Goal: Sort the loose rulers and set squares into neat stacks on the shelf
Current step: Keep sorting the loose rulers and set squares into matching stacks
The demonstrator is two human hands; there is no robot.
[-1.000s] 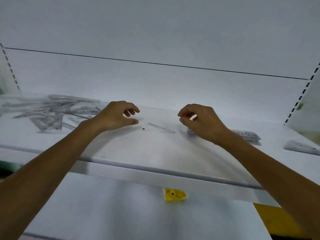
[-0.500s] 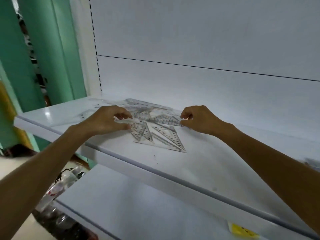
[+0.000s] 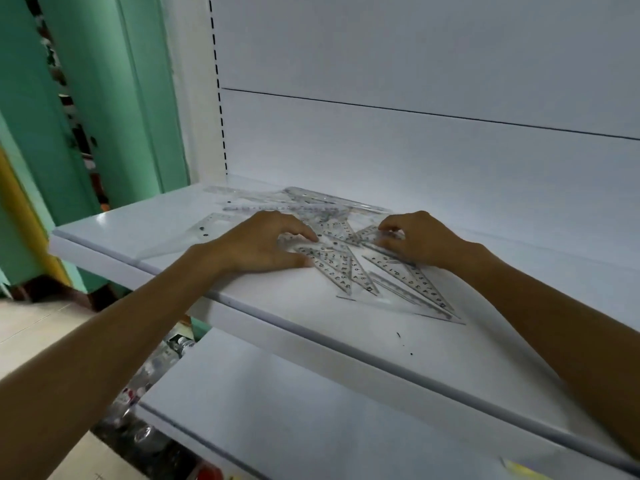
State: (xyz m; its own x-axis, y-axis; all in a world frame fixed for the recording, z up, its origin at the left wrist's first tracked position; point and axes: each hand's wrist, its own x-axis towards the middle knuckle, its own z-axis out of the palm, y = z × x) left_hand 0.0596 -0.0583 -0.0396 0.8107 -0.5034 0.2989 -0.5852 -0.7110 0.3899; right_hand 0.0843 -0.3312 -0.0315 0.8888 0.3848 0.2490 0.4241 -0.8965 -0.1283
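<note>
Set squares (image 3: 349, 265) of clear plastic lie in a loose, overlapping heap on the white shelf (image 3: 467, 344), toward its left end. Behind them several clear rulers (image 3: 273, 206) lie crosswise near the back edge. The triangles are see-through, so only their outlines, tick marks and black numerals show against the white. The longest one stretches from under the right hand toward the front edge, its tip pointing right.

Numerals run along the scaled edges. On the longest triangle they read 1 up to 10, and a shorter one beside it also ends in 10. Any finer print is too small to read.

The left hand (image 3: 259, 244) sits on the heap's left side, fingers curled, with thumb and forefinger pinching the end of one triangle. The right hand (image 3: 419, 240) is curled at the right side, its fingertips nipping a triangle's corner.

A clear piece with a squared corner (image 3: 214, 225) lies apart, near the shelf's left edge. Bare shelf surface runs on to the right of the heap, and a strip of it lies between the heap and the front edge. A slotted upright (image 3: 217, 81) stands at the back left corner beside the white back panel (image 3: 415, 57). A lower shelf (image 3: 294, 410) juts out beneath, with a blurred yellow tag (image 3: 523, 471) showing at the bottom right.
</note>
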